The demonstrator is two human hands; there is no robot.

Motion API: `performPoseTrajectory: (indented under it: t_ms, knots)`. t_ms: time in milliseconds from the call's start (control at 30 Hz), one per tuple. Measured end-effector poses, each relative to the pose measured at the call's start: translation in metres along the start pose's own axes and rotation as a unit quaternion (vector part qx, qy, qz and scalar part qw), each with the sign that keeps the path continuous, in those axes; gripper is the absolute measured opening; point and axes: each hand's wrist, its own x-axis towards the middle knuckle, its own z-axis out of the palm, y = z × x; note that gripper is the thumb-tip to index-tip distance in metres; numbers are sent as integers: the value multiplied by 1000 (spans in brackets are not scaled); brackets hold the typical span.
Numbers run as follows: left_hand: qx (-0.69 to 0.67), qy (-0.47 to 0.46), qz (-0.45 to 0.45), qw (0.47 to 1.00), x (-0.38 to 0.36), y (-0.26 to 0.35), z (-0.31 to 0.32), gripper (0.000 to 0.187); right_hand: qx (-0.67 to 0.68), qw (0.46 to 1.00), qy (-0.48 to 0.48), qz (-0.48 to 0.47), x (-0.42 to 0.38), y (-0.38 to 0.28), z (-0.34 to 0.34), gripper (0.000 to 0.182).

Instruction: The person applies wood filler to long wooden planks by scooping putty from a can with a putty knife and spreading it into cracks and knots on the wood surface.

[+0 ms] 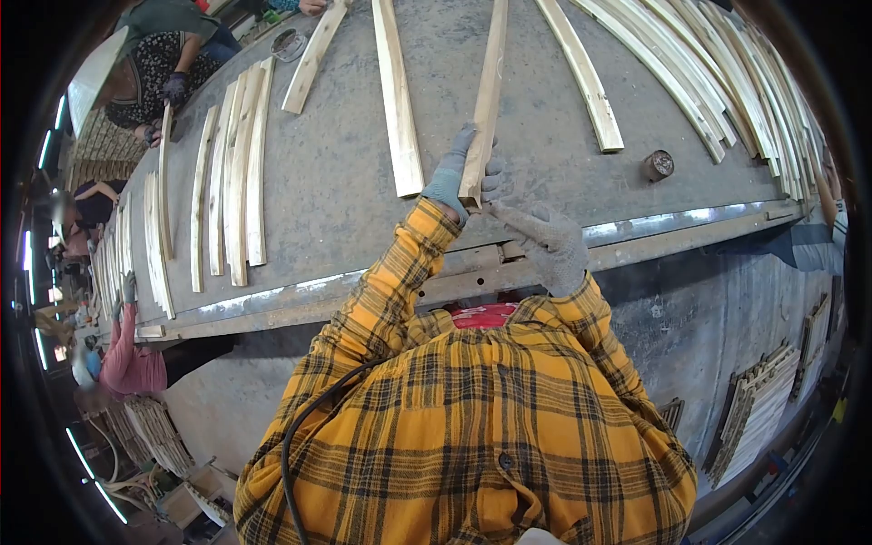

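My left hand (451, 174), in a grey-blue glove, is wrapped round the near end of a long wooden strip (488, 91) that runs away from me over the grey table (345, 173). My gloved right hand (540, 236) is just right of that end, over the table's near edge, with its fingers stretched toward the strip's tip. Whether the fingertips touch the wood cannot be made out. Another strip (394, 100) lies left of my left hand, and one more (586, 82) lies farther right.
Several strips (238, 173) lie at the left and more (672, 64) at the right. A small round container (658, 165) stands on the right, a tin (289, 44) at the upper left. Co-workers are at the left; a person in pink (132, 359) is at the near left edge.
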Motion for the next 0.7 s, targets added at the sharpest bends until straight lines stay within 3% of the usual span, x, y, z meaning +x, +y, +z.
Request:
performPoseTrajectory:
  t_ms: [133, 233, 300, 367, 433, 500, 533, 567, 633, 667, 700]
  knots:
    - [-3, -5, -30, 1000, -5, 1, -1, 58, -95, 994, 37, 49, 10, -4, -2, 45]
    - [6, 13, -17, 1000, -4, -2, -2, 52, -90, 991, 21, 94, 13, -10, 0, 35]
    - [12, 10, -2, 1000, -1, -3, -2, 47, -1, 999, -14, 29, 5, -1, 2, 36]
    - [60, 4, -8, 998, 10, -8, -5, 42, 4, 998, 21, 54, 0, -2, -14, 38]
    - [88, -10, 46, 995, 29, -22, 5, 44, 10, 996, 52, 71, -3, 6, -35, 39]
    - [159, 51, 180, 969, 49, -41, 22, 50, -110, 962, 150, 197, -5, 27, -71, 46]
    - [210, 84, 204, 952, 66, -50, 27, 63, -178, 942, 195, 209, -9, 59, -90, 52]
    - [207, 82, 210, 952, 76, -53, 34, 63, -244, 914, 237, 218, -10, 87, -107, 59]
    - [325, 212, 258, 885, 95, -58, 49, 75, -357, 832, 225, 361, 7, 92, -147, 82]
    - [443, 247, 193, 840, 79, -41, 64, 88, -358, 832, 222, 361, 13, 99, -160, 82]
    - [443, 248, 189, 841, 83, -43, 64, 88, -393, 814, 213, 372, 18, 105, -171, 88]
